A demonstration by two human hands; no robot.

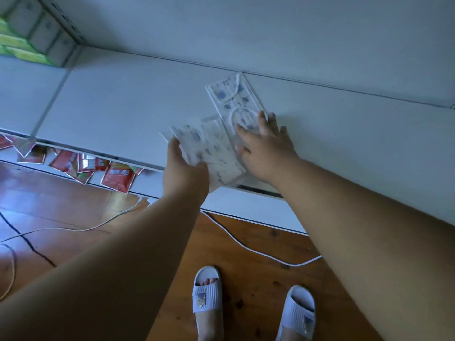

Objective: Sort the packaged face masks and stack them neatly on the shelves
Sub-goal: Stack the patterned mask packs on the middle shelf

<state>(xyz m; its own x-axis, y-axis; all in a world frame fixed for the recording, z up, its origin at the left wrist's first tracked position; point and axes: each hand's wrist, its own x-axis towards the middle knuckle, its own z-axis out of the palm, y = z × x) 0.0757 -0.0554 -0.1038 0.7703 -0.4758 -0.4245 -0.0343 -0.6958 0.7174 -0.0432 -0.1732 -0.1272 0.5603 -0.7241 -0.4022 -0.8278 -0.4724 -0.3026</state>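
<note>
A packaged face mask (230, 97), clear wrap with a blue-dotted white mask, lies flat on the white shelf (118, 104), reaching toward the back wall. My right hand (264, 146) rests on its near end with the fingers spread flat. My left hand (183, 168) grips a fanned bundle of similar packaged masks (211, 148) at the shelf's front edge. The bundle overlaps the flat pack and partly overhangs the edge.
Green and white boxes (32, 38) stand at the shelf's far left. Red packets (118, 177) lie on the lower shelf at left. White and black cables (246, 244) run across the wooden floor by my slippered feet (253, 301).
</note>
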